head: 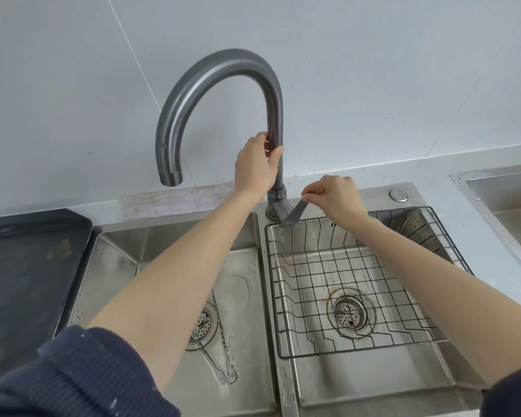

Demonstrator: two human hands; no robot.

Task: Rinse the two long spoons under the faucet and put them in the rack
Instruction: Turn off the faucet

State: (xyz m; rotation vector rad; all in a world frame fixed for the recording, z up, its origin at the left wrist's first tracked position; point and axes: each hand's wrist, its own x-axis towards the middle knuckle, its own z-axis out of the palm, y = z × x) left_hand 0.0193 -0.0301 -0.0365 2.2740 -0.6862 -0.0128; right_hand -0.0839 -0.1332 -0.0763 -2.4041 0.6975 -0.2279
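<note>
While the left hand (254, 164) wraps around the upright pipe of the tall grey gooseneck metal faucet (220, 94), the right hand (334, 197) pinches the flat grey faucet lever (292, 213) at its base; neither hand holds a spoon. One stainless steel double sink (262, 236) shows two basins, each with one round drain; the black wire rack (358, 278) fills the right basin, open and unobstructed. Two long twisted-handle metal spoons (220, 353) lie together on the left basin floor beside its drain, under the left forearm, well apart from both hands. One black rectangular tray (27, 266) borders the sink's left edge.
</note>
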